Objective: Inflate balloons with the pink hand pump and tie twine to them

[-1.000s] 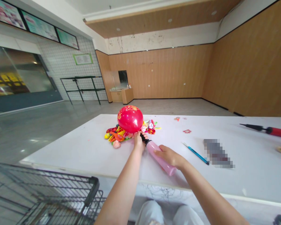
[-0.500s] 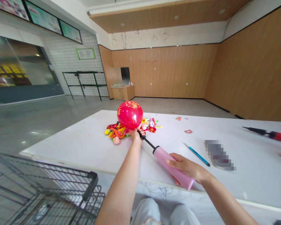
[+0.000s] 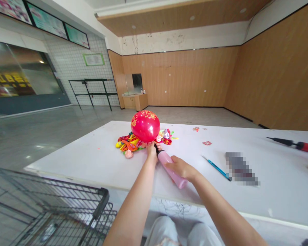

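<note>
Inflating the red balloon [image 3: 145, 126], near the surface's [image 3: 92, 160] far edge toward its left corner, seems in hand. The left hand [image 3: 152, 151] closes round the pump's [image 3: 172, 173] black end beneath it; the right hand [image 3: 181, 167] grips the pink barrel. Another stroke calls for a steady left hold.

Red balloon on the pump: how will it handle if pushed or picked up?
The red balloon is probably very light for its size, being visibly inflated. Its taut, glossy skin suggests it may spring back and slip under a loose grip. Its rounded shape would likely roll if freed, though the left hand at its lower end may steady it.
</note>
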A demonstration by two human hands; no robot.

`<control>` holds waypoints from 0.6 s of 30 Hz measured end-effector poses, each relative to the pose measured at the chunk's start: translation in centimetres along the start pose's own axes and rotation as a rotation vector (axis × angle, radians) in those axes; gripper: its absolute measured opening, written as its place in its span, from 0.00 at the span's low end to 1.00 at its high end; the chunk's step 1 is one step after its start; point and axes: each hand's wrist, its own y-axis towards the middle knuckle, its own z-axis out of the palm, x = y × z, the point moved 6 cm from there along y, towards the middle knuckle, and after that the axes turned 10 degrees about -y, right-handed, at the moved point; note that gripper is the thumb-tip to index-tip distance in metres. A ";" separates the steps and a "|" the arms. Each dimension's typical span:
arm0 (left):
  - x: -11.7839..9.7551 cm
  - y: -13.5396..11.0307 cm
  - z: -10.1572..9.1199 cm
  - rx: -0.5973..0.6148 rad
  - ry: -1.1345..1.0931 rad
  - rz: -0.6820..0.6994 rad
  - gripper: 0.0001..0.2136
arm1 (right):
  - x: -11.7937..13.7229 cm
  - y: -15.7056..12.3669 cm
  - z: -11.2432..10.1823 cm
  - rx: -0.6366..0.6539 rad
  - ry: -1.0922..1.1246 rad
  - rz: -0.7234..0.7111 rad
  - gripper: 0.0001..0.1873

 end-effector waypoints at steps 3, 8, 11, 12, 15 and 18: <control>-0.4 0.0 0.1 -0.001 0.025 0.009 0.09 | 0.6 -0.1 0.1 -0.054 -0.144 -0.028 0.21; -0.8 0.6 0.1 -0.092 0.008 -0.015 0.10 | -1.6 -3.2 -0.5 -0.023 -0.078 -0.078 0.23; -1.4 1.2 0.1 -0.113 -0.026 0.021 0.10 | -3.3 -5.5 -0.9 0.040 0.015 -0.097 0.23; -1.5 1.3 0.0 -0.118 -0.034 0.029 0.10 | -3.7 -6.0 -0.9 0.061 0.042 -0.100 0.22; -1.5 1.4 -0.1 -0.123 -0.043 0.032 0.10 | -4.3 -6.2 -0.7 0.088 0.082 -0.092 0.21; -1.0 0.9 0.0 -0.111 -0.024 0.023 0.10 | -4.0 -4.4 -0.5 0.067 0.078 -0.092 0.20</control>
